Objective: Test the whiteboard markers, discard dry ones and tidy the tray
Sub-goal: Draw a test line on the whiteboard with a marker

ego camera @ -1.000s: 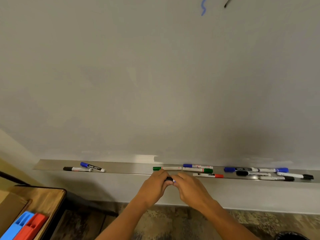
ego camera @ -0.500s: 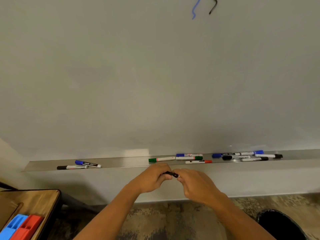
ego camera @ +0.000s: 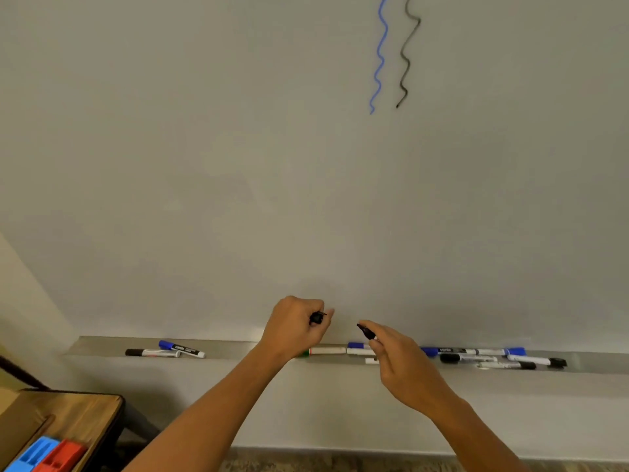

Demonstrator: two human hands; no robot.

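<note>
My left hand (ego camera: pixel 296 330) is curled round a small black piece (ego camera: pixel 316 317), apparently a marker cap, in front of the whiteboard (ego camera: pixel 238 165). A short gap to its right, my right hand (ego camera: pixel 401 362) pinches a black marker (ego camera: pixel 366 332), its dark end pointing up and left. Below the hands runs the metal tray (ego camera: pixel 102 345). It holds a black marker (ego camera: pixel 151 352) and a blue one (ego camera: pixel 182 349) at the left, a green one (ego camera: pixel 325 351) in the middle and several more (ego camera: pixel 476 356) at the right.
A blue squiggle (ego camera: pixel 379 56) and a black squiggle (ego camera: pixel 406 52) are drawn high on the board. At the lower left stands a wooden table (ego camera: pixel 68 413) with a blue bin (ego camera: pixel 34 453) and a red bin (ego camera: pixel 63 456).
My hands, joined on one black marker below the tray, have risen and pulled apart, each now holding one piece. The view has tilted up, showing more of the squiggles.
</note>
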